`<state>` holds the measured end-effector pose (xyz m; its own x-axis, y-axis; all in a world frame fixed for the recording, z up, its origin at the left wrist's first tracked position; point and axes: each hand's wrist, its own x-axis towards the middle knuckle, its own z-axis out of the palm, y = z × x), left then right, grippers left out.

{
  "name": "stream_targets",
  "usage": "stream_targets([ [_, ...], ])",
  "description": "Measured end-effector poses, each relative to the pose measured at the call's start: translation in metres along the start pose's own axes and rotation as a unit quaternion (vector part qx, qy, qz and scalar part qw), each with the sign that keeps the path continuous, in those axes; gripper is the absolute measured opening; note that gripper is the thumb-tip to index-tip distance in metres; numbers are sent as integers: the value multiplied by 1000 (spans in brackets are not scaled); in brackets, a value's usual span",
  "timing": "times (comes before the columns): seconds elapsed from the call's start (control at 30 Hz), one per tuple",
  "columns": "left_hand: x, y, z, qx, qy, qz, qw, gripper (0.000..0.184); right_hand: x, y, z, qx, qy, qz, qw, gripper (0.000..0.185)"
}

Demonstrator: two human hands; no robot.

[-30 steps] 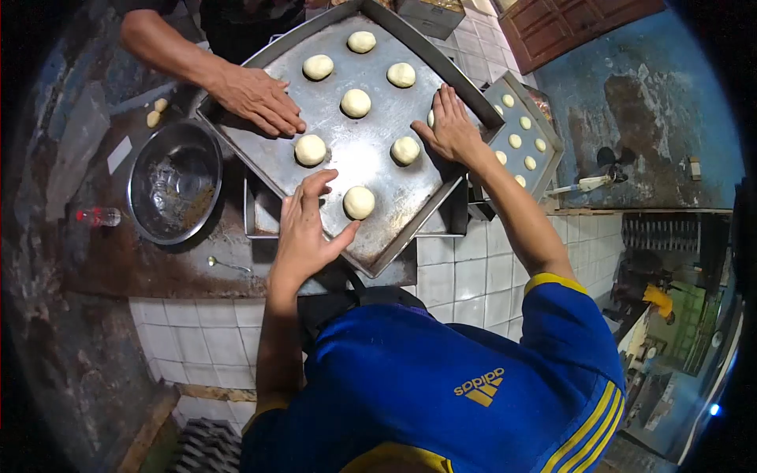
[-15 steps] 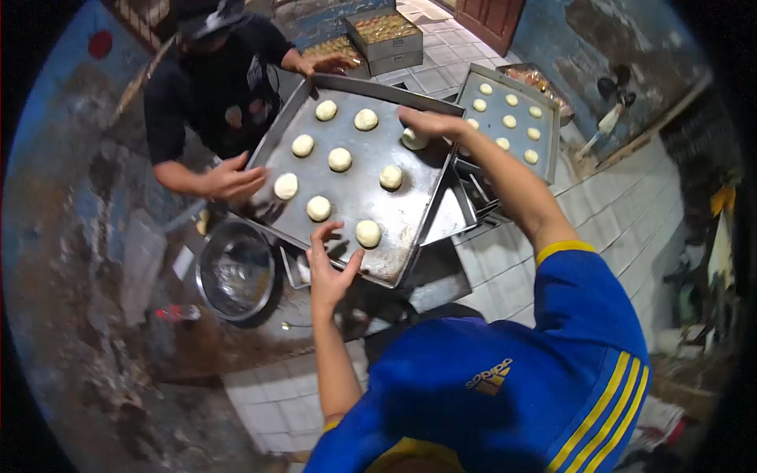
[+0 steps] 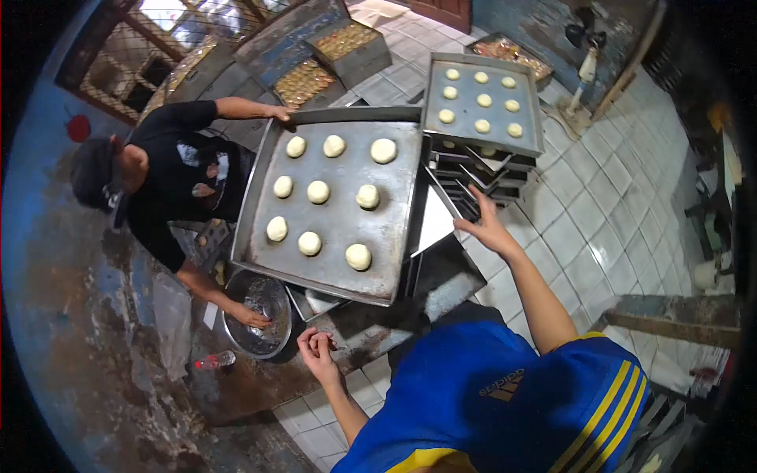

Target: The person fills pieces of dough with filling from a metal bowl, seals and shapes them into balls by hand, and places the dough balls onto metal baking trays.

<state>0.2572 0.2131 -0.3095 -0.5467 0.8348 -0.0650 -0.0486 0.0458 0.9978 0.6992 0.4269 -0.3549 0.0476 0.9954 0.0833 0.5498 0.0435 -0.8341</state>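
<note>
A metal baking tray (image 3: 339,277) carries several round dough balls (image 3: 318,191) in rows, resting on top of a stack. My left hand (image 3: 317,352) is below the tray's near edge, apart from it, with fingers curled in and nothing seen in them. To the right of the tray my right hand (image 3: 490,229) is in the air, fingers apart and empty. A co-worker's hand (image 3: 280,113) touches the tray's far left corner; that person's other hand (image 3: 251,317) reaches into a metal bowl (image 3: 289,331).
A second tray of dough balls (image 3: 483,101) tops a stack of trays at the back right. Boxes of packed goods (image 3: 303,83) stand behind. On the worktable (image 3: 236,386) lies a bottle with a red label (image 3: 214,360). A fan (image 3: 585,39) is near the wall.
Both my hands have come off the tray, the right toward me and the left downward with its fingers curling. The co-worker has leaned left and put a hand in the bowl.
</note>
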Motion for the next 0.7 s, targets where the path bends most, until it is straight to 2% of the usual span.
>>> stream_targets([
  [0.03, 0, 3, 1, 6, -7, -9, 1000, 27, -9, -16, -14, 114, -78, 119, 983, 91],
  [0.07, 4, 7, 7, 13, -26, -6, 1000, 26, -11, -38, -30, 226, -153, 231, 934, 89],
  [0.1, 10, 11, 18, 18, -42, 1, 999, 25, -8, -19, -23, 290, -149, 149, 933, 77],
  [0.13, 15, 15, 29, 23, -41, -3, 999, 25, -6, 2, -23, 292, -152, 155, 932, 77],
  [0.17, 19, 20, 38, 82, -61, 52, 993, 26, -4, -2, -31, 185, -79, 76, 977, 70],
  [0.2, 21, 24, 44, 141, -81, 106, 981, 28, -3, -12, -38, 75, -6, -8, 997, 63],
  [0.27, 30, 32, 51, 278, -115, 130, 945, 33, 3, -53, -52, 73, 72, -25, 994, 45],
  [0.33, 34, 37, 59, 383, -129, 181, 897, 39, 11, -76, -64, 19, 65, -110, 992, 38],
  [0.37, 36, 38, 62, 405, -149, 177, 885, 41, 13, -83, -62, 24, 63, -110, 992, 38],
  [0.4, 38, 38, 63, 426, -167, 172, 872, 43, 16, -89, -59, 32, -9, -145, 989, 36],
  [0.43, 37, 36, 62, 421, -174, 146, 878, 53, 20, -98, -56, 40, -82, -181, 979, 34],
  [0.47, 35, 33, 62, 425, -166, 145, 878, 53, 18, -116, -59, -16, -188, -147, 971, 38],
  [0.53, 29, 23, 59, 440, -161, 159, 869, 63, 11, -124, -42, -16, -317, -171, 933, 46],
  [0.57, 29, 24, 62, 446, -160, 186, 861, 68, 8, -128, -36, -14, -324, -179, 929, 46],
  [0.63, 26, 27, 61, 444, -161, 166, 865, 67, 0, -137, -26, -91, -406, -234, 879, 57],
  [0.7, 23, 31, 65, 436, -167, 141, 873, 67, -11, -136, -19, -117, -386, -273, 873, 63],
])
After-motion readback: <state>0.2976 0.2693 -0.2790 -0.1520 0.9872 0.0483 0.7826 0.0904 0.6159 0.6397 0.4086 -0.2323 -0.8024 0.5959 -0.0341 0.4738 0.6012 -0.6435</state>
